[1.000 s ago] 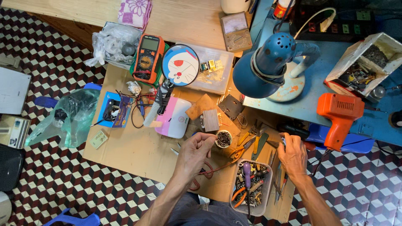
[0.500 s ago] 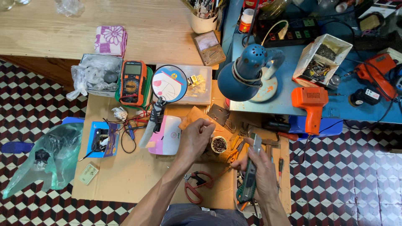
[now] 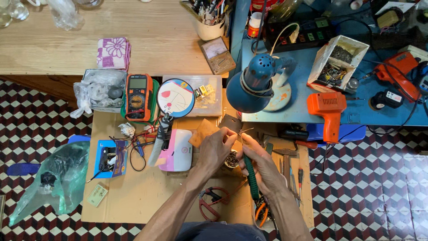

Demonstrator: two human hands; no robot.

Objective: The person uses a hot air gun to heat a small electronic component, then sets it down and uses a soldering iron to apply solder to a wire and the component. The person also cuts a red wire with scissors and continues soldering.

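Green-handled tool [image 3: 252, 178] sits in your right hand [image 3: 264, 167], grip clamped round the handle, its thin tip raised toward your left hand [image 3: 217, 149]. Left grip is pinched together on something small at the fingertips; too small to identify. Both hands meet just in front of the blue desk lamp [image 3: 252, 85], over the cardboard surface [image 3: 133, 201].

Progress: tip and pinched piece nearly touch, so the work reads as underway, not finished; nothing set down complete.

Left of the lamp: round cartoon-faced mirror [image 3: 175, 98], then orange multimeter [image 3: 137, 97]. Right of the lamp: orange heat gun [image 3: 330, 109]. Nearer you than the lamp: small cup of bits [image 3: 231, 159] between your hands, red-handled pliers [image 3: 213, 203] under your left forearm
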